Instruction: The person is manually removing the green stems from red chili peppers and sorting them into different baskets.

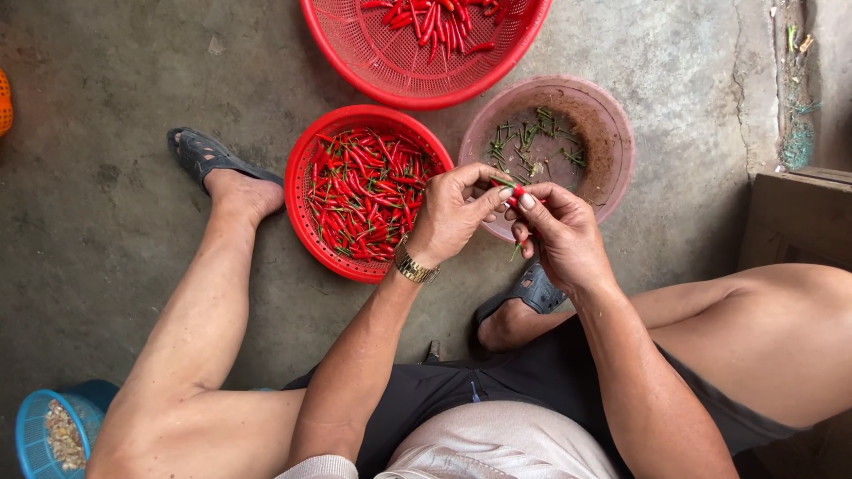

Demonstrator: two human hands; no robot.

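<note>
Far left, low: blue basket (35,435) with pale bits inside, on the floor beside the left thigh. Orange edge (4,102) at the left border, cut off, can't tell what it is. Dark sandal (200,155) on the left foot, toes toward top of view.

Centre: small red basket (306,226) full of red chillies (368,191) with green stems, lying every which way. Above it a larger red basket (355,71), partly cropped, a few stemless chillies (435,22) inside.

Left hand (448,217), gold watch (414,268) on the wrist, overlaps the small red basket's right rim; thumb and forefinger pinched on one red chilli (515,193). Right hand (564,235) meets it, fingertips also pinched on the same chilli. Chilli mostly hidden by fingers; visible part is short, axis looks roughly upper-left to lower-right, which end holds the stem can't tell. It sits over the near rim of the pink bowl (612,133), which holds green stems (532,142). The hands cover that bowl's lower-left edge.

Second sandal (532,288) under the right wrist.

Ground: bare grey concrete (115,231), stained; crack and debris top right, wooden block (799,222) at right edge.
</note>
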